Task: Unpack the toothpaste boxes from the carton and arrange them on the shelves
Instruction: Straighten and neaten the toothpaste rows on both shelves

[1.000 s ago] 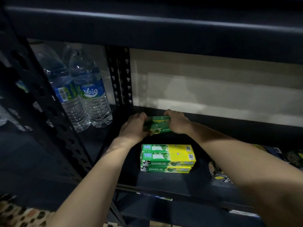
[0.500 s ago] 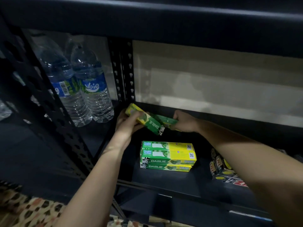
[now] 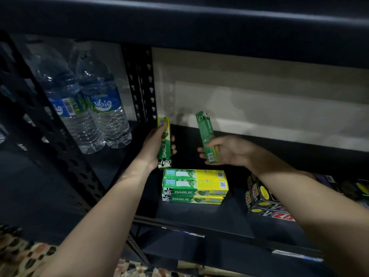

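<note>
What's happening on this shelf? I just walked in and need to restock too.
A person is shelving Darlie toothpaste boxes. The left hand grips one box upright, the right hand holds another tilted, both above the dark shelf. A stack of boxes already lies there, beside water bottles.
</note>
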